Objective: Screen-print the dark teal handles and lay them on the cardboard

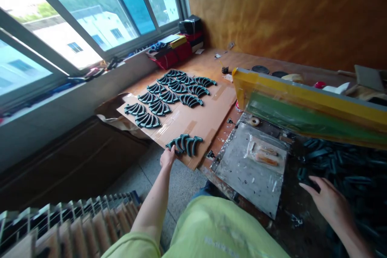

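Dark green curved pieces, like small handles, lie in fanned groups (177,86) on a flat cardboard sheet (190,117). Nearer to me is a shorter row of the same pieces (188,145) at the cardboard's front edge. My left hand (167,157) has its fingers closed at the left end of that row, on a curved piece mostly hidden by them. To the right, my right hand (331,201) grips a dark green piece (303,175) between thumb and fingers. It hovers beside a heap of similar dark pieces (341,161), blurred and in shadow.
A grey metal plate (244,169) with a plastic-covered pad lies between my hands. Behind it a yellow-edged screen frame (302,100) is tilted up. A tape roll (254,121) sits by the plate. A wooden-slatted rack (78,225) stands at lower left.
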### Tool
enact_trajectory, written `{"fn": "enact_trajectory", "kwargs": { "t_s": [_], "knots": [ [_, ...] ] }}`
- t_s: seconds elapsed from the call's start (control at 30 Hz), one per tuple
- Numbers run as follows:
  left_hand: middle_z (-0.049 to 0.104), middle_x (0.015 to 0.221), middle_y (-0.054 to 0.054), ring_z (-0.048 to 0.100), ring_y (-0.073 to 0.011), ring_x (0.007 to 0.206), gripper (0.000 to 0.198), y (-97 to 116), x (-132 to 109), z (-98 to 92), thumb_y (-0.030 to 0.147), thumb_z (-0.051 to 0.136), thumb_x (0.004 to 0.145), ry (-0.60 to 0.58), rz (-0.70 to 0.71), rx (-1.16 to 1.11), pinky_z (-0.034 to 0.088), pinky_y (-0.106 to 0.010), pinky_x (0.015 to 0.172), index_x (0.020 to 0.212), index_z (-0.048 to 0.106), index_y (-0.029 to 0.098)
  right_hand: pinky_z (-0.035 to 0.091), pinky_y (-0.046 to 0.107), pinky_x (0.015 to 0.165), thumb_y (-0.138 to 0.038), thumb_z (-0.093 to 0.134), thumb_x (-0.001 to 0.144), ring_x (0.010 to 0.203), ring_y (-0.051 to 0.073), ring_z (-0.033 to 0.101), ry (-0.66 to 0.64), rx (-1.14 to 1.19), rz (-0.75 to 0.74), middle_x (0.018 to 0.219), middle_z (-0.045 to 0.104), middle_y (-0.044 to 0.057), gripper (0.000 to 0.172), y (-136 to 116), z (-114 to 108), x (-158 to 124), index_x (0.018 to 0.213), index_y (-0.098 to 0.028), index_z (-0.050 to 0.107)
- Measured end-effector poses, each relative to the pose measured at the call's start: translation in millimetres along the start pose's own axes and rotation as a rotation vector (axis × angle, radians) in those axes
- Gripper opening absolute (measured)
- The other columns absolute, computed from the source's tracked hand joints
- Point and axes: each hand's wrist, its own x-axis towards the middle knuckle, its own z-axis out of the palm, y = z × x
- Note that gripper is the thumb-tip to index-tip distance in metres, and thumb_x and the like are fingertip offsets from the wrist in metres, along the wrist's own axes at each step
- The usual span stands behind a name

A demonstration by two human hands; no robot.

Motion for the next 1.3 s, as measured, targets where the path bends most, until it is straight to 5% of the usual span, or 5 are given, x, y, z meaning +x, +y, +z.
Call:
{"fn": "enact_trajectory", "kwargs": {
  "t_s": [0.13,0.27,0.47,1.07,1.3],
  "knots": [
    [0.071,0.095,-0.016,0.068,-0.0321,0.092,0.049,13.9,-8.7,-4.3,0.063,0.039,0.087,0.113,0.058,0.068,0.05,-0.04,0.073,0.094,0.063,0.021,0.051,0.039,0.066,-0.079,0.029,0.082,0.078,0.028,0.065,0.005,0.059,-0.025,0.097,0.067,0.015,0.072,-12.0,1.6,8.9,0.094,-0.018,0.064],
    [0.062,0.121,-0.013,0.058,-0.024,0.113,0.046,22.0,-47.4,9.8,0.055,0.034,0.093,0.237,0.285,0.112,0.047,-0.034,0.085,0.117,0.056,0.023,0.051,0.039,0.067,-0.078,0.032,0.082,0.079,0.028,0.065,0.006,0.076,-0.027,0.097,0.067,0.014,0.069,-20.0,3.3,10.0,0.095,-0.018,0.064],
    [0.058,0.114,-0.012,0.058,-0.0266,0.103,0.042,45.9,-88.3,42.9,0.058,0.054,0.084,0.218,0.543,0.235,0.047,-0.035,0.078,0.107,0.064,0.024,0.051,0.039,0.068,-0.077,0.03,0.084,0.082,0.028,0.065,0.009,0.07,-0.057,0.098,0.067,0.014,0.069,-29.3,7.5,9.8,0.096,-0.018,0.064],
    [0.059,0.112,-0.014,0.054,-0.0291,0.108,0.027,79.2,-65.7,46.5,0.041,0.053,0.086,0.19,0.603,0.297,0.049,-0.038,0.078,0.096,0.069,0.022,0.052,0.039,0.066,-0.082,0.03,0.081,0.08,0.028,0.066,0.015,0.063,-0.049,0.096,0.068,0.013,0.074,-35.2,-0.9,4.2,0.095,-0.018,0.065],
    [0.045,0.143,-0.01,0.045,-0.0315,0.121,0.024,75.3,-77.7,46.9,0.039,0.056,0.084,0.231,0.65,0.285,0.044,-0.044,0.088,0.094,0.07,0.023,0.051,0.038,0.064,-0.082,0.029,0.081,0.078,0.028,0.066,0.017,0.062,-0.05,0.092,0.068,0.012,0.074,-39.2,-3.1,3.0,0.094,-0.018,0.065]
  ]
}}
